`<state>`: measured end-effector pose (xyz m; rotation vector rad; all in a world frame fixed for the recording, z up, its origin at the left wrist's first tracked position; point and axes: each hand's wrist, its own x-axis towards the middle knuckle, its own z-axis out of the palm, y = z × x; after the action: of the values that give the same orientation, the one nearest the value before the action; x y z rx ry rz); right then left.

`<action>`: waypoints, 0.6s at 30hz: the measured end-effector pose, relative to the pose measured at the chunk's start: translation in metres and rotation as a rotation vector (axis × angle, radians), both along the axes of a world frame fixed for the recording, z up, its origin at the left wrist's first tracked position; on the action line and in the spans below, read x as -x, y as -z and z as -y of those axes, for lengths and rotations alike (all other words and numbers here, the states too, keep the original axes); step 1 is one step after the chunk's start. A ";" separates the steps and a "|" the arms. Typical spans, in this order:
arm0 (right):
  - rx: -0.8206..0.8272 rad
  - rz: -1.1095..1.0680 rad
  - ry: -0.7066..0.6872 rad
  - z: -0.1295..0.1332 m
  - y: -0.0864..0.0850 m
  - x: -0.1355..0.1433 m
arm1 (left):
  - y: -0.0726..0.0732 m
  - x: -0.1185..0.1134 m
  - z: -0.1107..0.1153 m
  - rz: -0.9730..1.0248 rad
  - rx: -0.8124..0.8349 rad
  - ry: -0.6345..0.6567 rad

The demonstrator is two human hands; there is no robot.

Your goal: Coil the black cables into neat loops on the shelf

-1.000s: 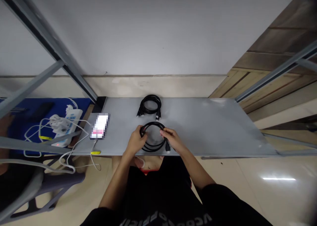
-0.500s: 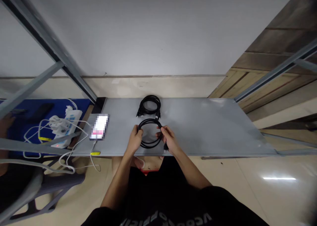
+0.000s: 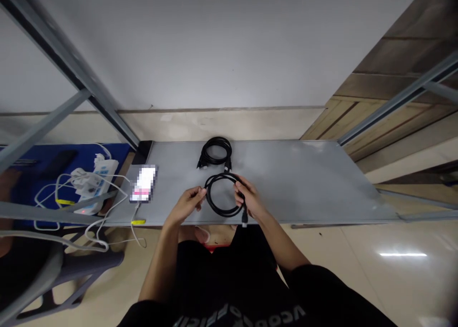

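Observation:
A black cable is looped into a ring above the grey tabletop, between my two hands. My right hand is closed round the ring's right side, and a connector plug dangles below its fingers. At the ring's left edge, my left hand pinches the cable between thumb and fingertips; the cable's other end does not show clearly. Just behind lies a second coiled black cable, with its plugs at the front of the coil.
On the left of the grey table lies a phone with a white charging cord. A power strip with tangled white cords sits on a blue surface further left. Metal frame posts rise at both ends; a wall stands behind.
The ring of cable has shifted right with my right hand. My left hand has moved from gripping round the ring to a fingertip pinch at its left edge. The plug now hangs lower.

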<state>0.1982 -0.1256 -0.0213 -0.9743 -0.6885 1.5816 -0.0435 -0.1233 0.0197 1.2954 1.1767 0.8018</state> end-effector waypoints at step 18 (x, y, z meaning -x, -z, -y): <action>-0.186 0.491 0.147 -0.010 0.009 -0.003 | 0.026 -0.042 -0.025 -0.193 -0.418 -0.215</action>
<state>0.2017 -0.1159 -0.0301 -1.2547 -1.0548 1.1320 -0.0015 -0.0984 -0.0058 1.6328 1.3656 1.1439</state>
